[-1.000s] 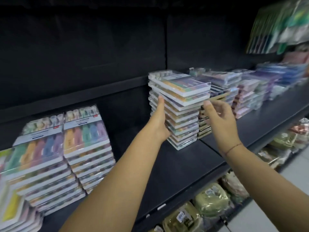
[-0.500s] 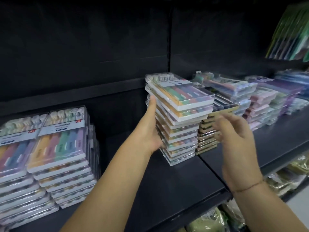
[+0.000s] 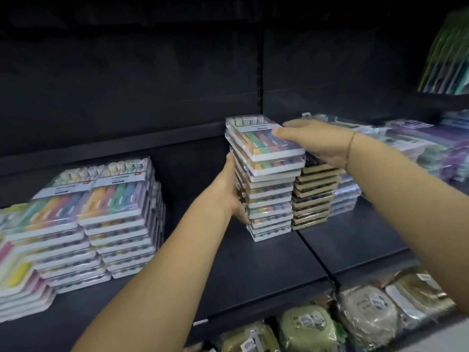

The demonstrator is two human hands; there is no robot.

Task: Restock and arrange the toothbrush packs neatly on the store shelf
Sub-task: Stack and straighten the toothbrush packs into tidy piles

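A tall, slightly uneven stack of clear toothbrush packs (image 3: 269,189) with pastel brushes stands mid-shelf on the dark shelf (image 3: 253,265). My left hand (image 3: 232,191) presses flat against the stack's left side, thumb up. My right hand (image 3: 314,143) lies across the right part of the top pack (image 3: 256,138), fingers straight on its lid. Two neater stacks of the same packs (image 3: 101,219) stand at the left of the shelf.
A stack of brown-edged packs (image 3: 314,199) touches the tall stack's right side, with purple and blue packs (image 3: 418,148) beyond. Pale yellow-pink packs (image 3: 17,273) lie far left. Bagged goods (image 3: 309,329) fill the lower shelf. Hanging packs (image 3: 446,59) are at the upper right.
My right hand rose from beside the stack and came down on the top pack. My left hand stayed against the stack's left side. The view shifted closer.
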